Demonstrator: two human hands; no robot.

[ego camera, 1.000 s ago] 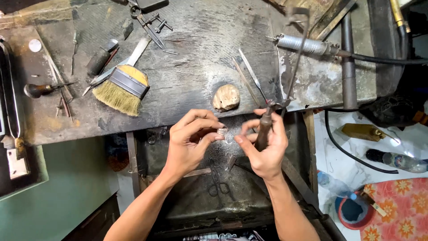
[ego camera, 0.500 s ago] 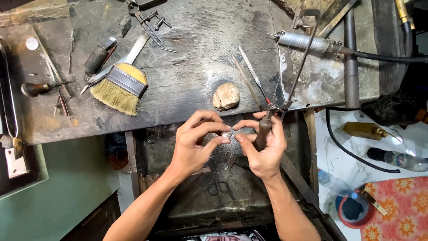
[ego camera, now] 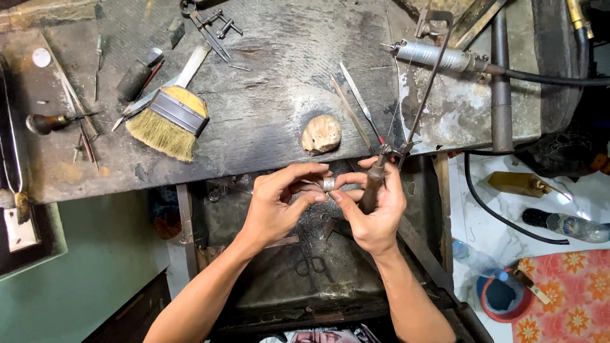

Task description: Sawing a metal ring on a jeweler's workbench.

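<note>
Silver ring (ego camera: pixel 328 184) — pinched between fingertips of left hand (ego camera: pixel 279 200) and right hand (ego camera: pixel 375 209), just below tabletop (ego camera: pixel 267 121) edge. Right hand also closed round jeweller's saw (ego camera: pixel 406 127) handle — brush (ego camera: pixel 168 117) well apart.

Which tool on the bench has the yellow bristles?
The wide flat brush, lying left of the middle of the workbench. It alone has a fan of straw-coloured bristles and a metal band; the tools around it are thin metal picks, files and dark-handled gravers.
</note>
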